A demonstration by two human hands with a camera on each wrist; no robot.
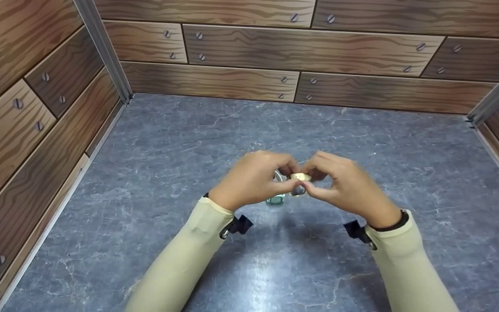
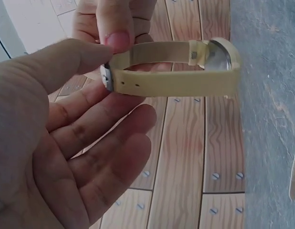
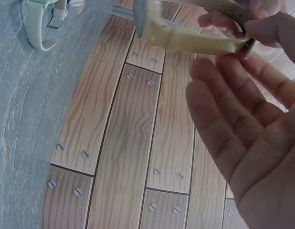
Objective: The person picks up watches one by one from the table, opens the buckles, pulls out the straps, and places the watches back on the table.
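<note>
A wristwatch with a cream-yellow strap (image 1: 300, 177) is held up between both hands, its strap closed into a loop. In the left wrist view, the left hand (image 1: 258, 178) pinches the loop at the metal buckle (image 2: 106, 78) between thumb and index finger, its other fingers loosely bent below. The right hand (image 1: 340, 184) pinches the same end of the strap from the other side, thumb against fingers. The dial end of the watch (image 2: 220, 57) points away from the hands. Below lies a second watch with a pale green strap (image 3: 36, 24), touched by neither hand.
A grey-blue marbled tabletop (image 1: 180, 143) lies under the hands. Wood-patterned panels (image 1: 241, 47) stand at the back and on both sides, with grey metal posts (image 1: 106, 52) at the corners. Each wrist carries a small black camera mount (image 1: 243, 224).
</note>
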